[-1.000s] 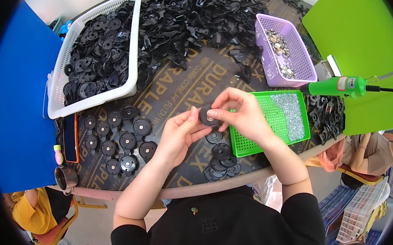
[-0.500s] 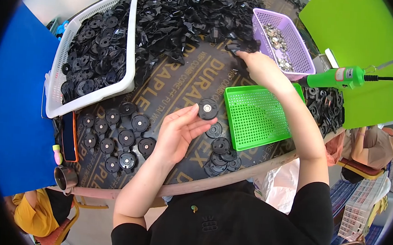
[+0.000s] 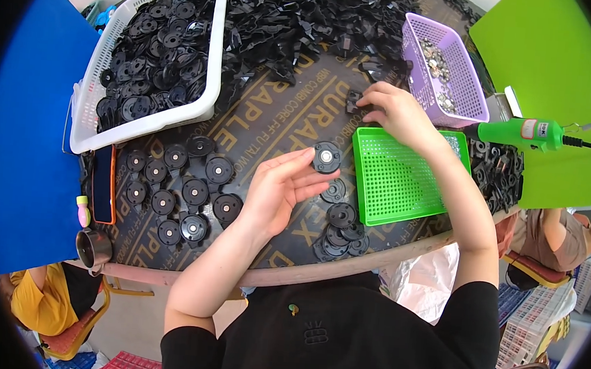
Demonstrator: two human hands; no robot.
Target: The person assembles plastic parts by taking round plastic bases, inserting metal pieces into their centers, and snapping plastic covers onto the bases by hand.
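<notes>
My left hand (image 3: 272,191) pinches a round black plastic disc (image 3: 326,158) with a bright metal centre, held above the table. Just beyond the green perforated tray (image 3: 388,184), the fingers of my right hand (image 3: 401,116) close on a small black plastic piece (image 3: 353,101). Under and beside the left hand lies a small cluster of black discs (image 3: 341,216), partly stacked. More black discs with metal centres (image 3: 195,191) are laid out on the table to the left.
A white basket (image 3: 214,55) full of black discs stands at the far left. A heap of black plastic pieces (image 3: 307,14) covers the back. At right are a purple basket (image 3: 469,66) with metal parts and a green corded power tool (image 3: 522,132). A phone (image 3: 103,185) and metal cup (image 3: 94,247) lie left.
My right hand has drawn back from the edge of the heap toward the tray, bringing a small black piece with it. The left hand still holds the disc. The whole view has shifted slightly.
</notes>
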